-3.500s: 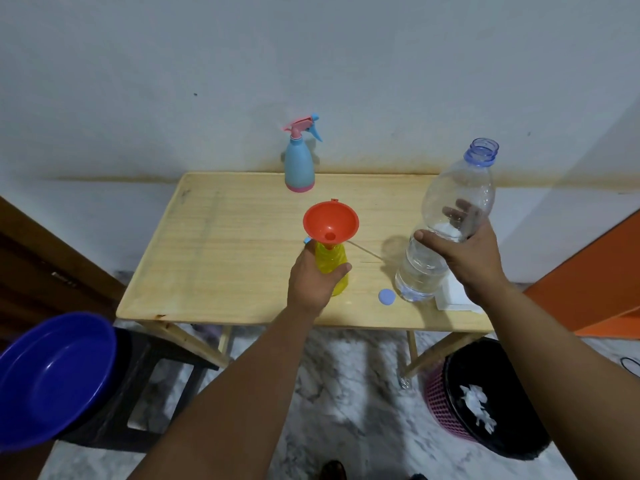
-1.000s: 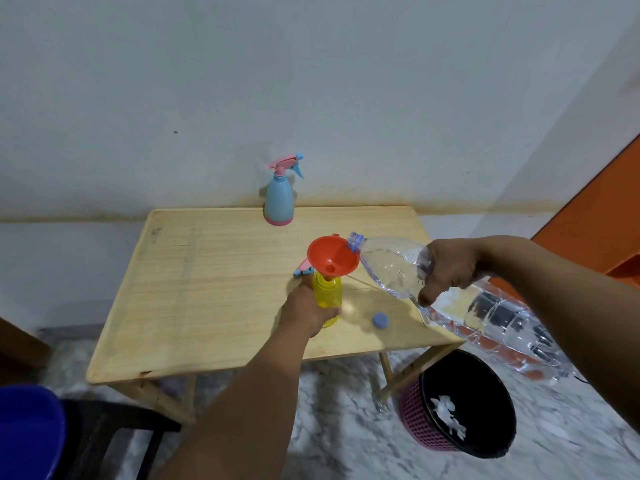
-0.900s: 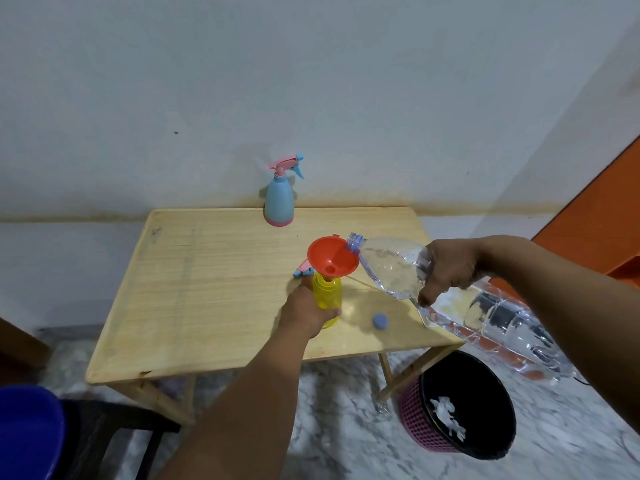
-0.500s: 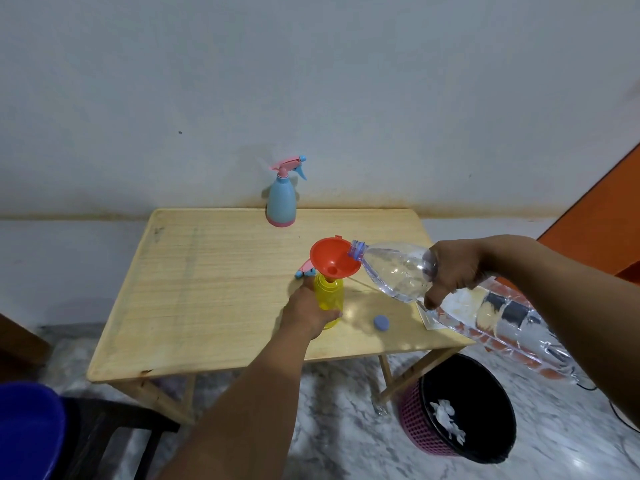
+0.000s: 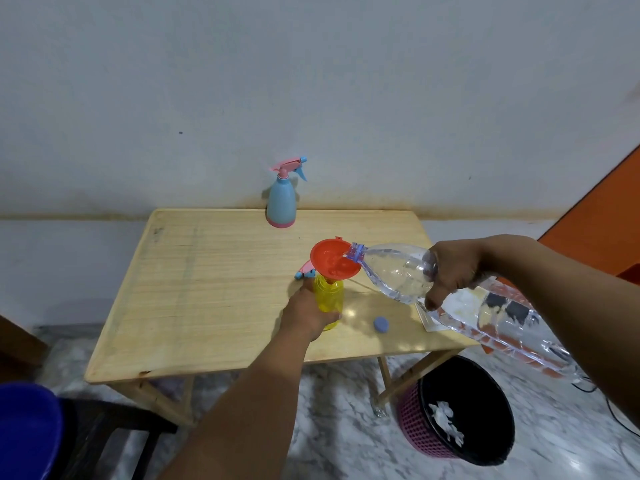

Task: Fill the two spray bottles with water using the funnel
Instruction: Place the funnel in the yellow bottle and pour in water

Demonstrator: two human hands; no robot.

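Pour is live: the clear water bottle (image 5: 398,271), which stood upright near the table's right edge 3.5 s ago, is now tipped nearly flat, neck lowest, mouth over the right rim of the orange funnel (image 5: 335,263). Over the last second the neck has crept from just beside the rim to on or just above it, and water now shows pooled in the funnel bowl. Right hand (image 5: 453,271) grips the bottle around its middle, fingers and thumb wrapped round it. Left hand (image 5: 310,315) is curled around the lower body of the yellow spray bottle (image 5: 329,296), steadying it on the wooden table (image 5: 207,289); funnel spout sits in its neck. Its pink-and-blue spray head (image 5: 304,271) lies on the table just behind it. Fill level in the yellow bottle: can't tell from here. Blue spray bottle (image 5: 281,206) stands at the back edge, well apart, head on, so judged not yet started. Blue cap (image 5: 381,323) lies on the table right of the yellow bottle. Read: first of two fills in progress. Risk is the bowl backing up if the pour outruns the spout; ease the tilt if the pool rises.
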